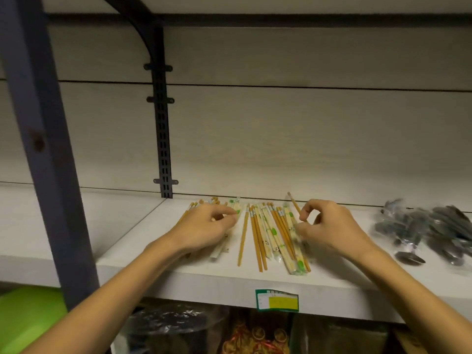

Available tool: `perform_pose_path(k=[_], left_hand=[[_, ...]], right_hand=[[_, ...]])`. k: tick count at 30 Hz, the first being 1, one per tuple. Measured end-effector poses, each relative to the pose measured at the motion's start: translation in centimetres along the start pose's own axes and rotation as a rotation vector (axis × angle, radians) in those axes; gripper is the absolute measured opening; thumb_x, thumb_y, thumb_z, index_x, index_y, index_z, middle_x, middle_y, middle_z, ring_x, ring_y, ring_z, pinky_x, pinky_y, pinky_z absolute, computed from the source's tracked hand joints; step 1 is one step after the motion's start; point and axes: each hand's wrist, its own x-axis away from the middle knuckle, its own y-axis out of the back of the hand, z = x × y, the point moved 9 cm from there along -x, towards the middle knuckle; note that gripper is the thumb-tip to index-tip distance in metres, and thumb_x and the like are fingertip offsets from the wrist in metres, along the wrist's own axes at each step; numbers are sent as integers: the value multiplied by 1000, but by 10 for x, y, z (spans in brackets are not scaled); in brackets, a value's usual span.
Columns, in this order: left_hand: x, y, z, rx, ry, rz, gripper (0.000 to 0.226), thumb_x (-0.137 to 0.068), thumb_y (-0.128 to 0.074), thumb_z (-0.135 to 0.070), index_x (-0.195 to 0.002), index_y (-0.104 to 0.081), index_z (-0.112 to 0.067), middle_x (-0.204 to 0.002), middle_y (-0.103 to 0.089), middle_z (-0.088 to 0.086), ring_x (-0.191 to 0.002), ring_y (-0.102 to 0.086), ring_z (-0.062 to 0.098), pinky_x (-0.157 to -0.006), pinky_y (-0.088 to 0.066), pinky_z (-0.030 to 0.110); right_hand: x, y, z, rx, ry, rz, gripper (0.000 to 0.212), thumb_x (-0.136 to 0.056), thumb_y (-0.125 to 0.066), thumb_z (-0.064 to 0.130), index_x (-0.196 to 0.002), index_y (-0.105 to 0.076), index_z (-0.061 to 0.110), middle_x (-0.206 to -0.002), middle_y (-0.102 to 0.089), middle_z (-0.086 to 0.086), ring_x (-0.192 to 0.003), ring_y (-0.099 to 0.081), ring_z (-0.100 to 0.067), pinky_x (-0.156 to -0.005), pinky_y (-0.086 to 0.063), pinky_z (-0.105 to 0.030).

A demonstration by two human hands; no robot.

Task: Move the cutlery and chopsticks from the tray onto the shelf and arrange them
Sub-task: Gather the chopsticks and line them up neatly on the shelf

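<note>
Several wooden chopsticks (258, 236), some bare and some in clear wrappers with green marks, lie side by side on the white shelf (178, 274). My left hand (207, 231) rests on the left group, its fingertips pinching a wrapped pair (236, 208). My right hand (329, 231) hovers over the right group and pinches one bare chopstick (293, 201), whose far end tilts up off the shelf. A heap of dark cutlery in plastic wrap (424, 231) lies on the same shelf at the right. No tray is in view.
A blue upright post (43, 149) stands at the left front of the shelf, and a black slotted bracket (162, 123) runs up the back wall. A green and yellow price label (277, 300) sits on the shelf edge. Bagged goods fill the shelf below.
</note>
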Motion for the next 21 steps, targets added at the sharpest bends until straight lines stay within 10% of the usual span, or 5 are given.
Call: perform_pose_path(k=[6, 17, 21], left_hand=[[10, 17, 24, -421, 23, -113, 30, -92, -51, -42, -119, -61, -31, -112, -57, -3, -105, -51, 19, -84, -46, 34], [24, 20, 17, -496, -116, -204, 31, -94, -48, -49, -116, -60, -32, -120, -55, -10, -109, -45, 13, -85, -37, 28], [19, 17, 26, -451, -111, -144, 26, -90, -54, -49, -108, -63, -32, -101, -57, -10, -96, -46, 12, -73, -37, 27]], right_hand=[[6, -37, 55, -29, 98, 53, 10, -75, -62, 27, -82, -57, 23, -73, -64, 1, -65, -57, -20, -57, -45, -28], [7, -68, 104, 41, 327, 110, 7, -85, -55, 25, -81, -60, 23, -68, -60, 8, -67, -56, -10, -59, -42, -26], [-7, -101, 114, 154, 281, 260, 31, -89, -54, 46, -108, -53, 22, -93, -62, -1, -91, -58, -24, -70, -43, -33]])
